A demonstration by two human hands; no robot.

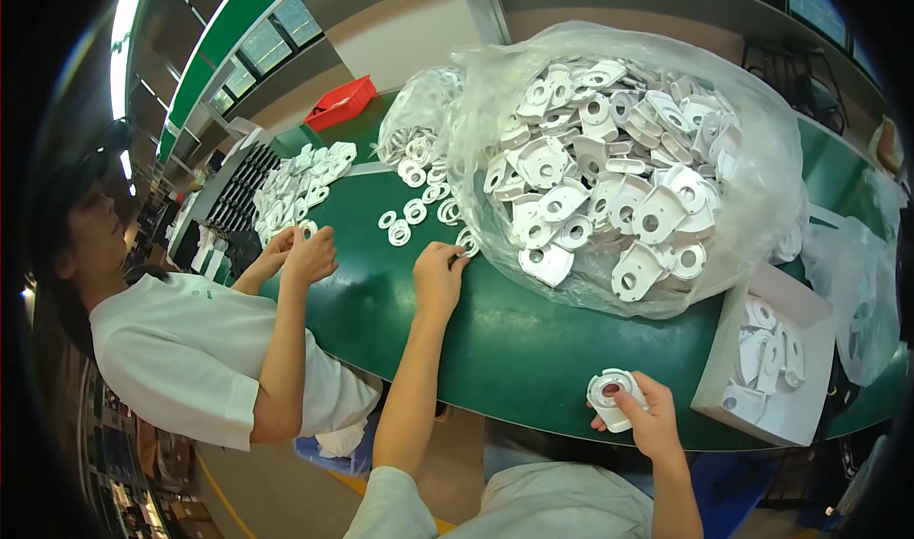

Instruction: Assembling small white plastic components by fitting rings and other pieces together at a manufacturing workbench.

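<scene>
My right hand [653, 419] grips a white plastic housing [615, 396] with a round opening, held over the table's front edge, thumb at the opening. Reaching forward, my left hand [439, 279] has its fingers closed at a white plastic ring [466, 241] by the left edge of the big bag; its fingertips are partly hidden. More white rings [413, 211] lie loose on the green table just beyond that hand. Many similar white housings [583, 182] are heaped in the large clear plastic bag [776, 206] ahead of me.
An open white box [721, 360] with a few white parts stands at my right, beside another clear bag [854, 291]. To the left a co-worker [190, 349] handles a small white part, near a pile of white parts [303, 182]. A red bin [341, 102] sits farther back.
</scene>
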